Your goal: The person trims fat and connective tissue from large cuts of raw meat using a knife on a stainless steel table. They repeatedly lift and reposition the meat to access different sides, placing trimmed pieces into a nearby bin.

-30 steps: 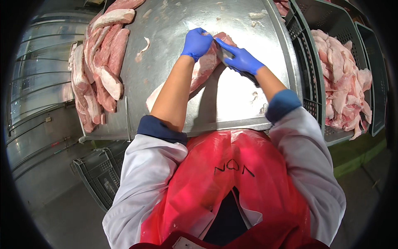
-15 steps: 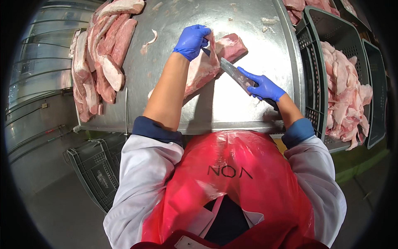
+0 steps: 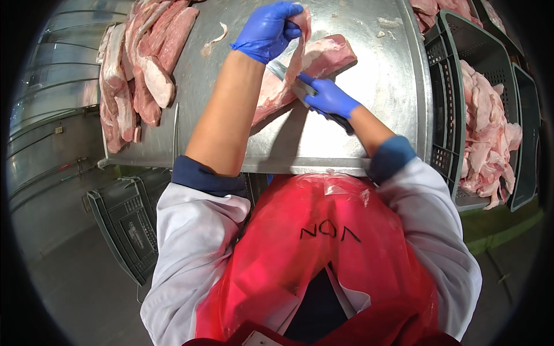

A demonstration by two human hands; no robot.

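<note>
My left hand [image 3: 267,32], in a blue glove, is closed on a pale pink strip [image 3: 302,36] and holds it raised above a long piece of fatty meat [image 3: 332,53] on the steel table. The strip hangs down to that piece. My right hand [image 3: 330,99], also gloved in blue, grips a knife [image 3: 277,70] whose blade crosses behind the strip, low over the meat and pointing up-left. The knife's dark handle shows partly beneath my fingers. Where the blade's edge meets the meat is hidden.
A pile of long meat cuts [image 3: 156,63] lies at the left of the steel table [image 3: 384,115], beside a thin metal rod [image 3: 176,130]. Grey crates holding meat pieces [image 3: 485,132] stand along the right. Another crate [image 3: 118,225] sits low at left. A small scrap [image 3: 213,37] lies near the pile.
My left hand has risen toward the far side, drawing the strip higher. The knife swung right half a second ago and has since moved up-left, its blade now behind the strip.
</note>
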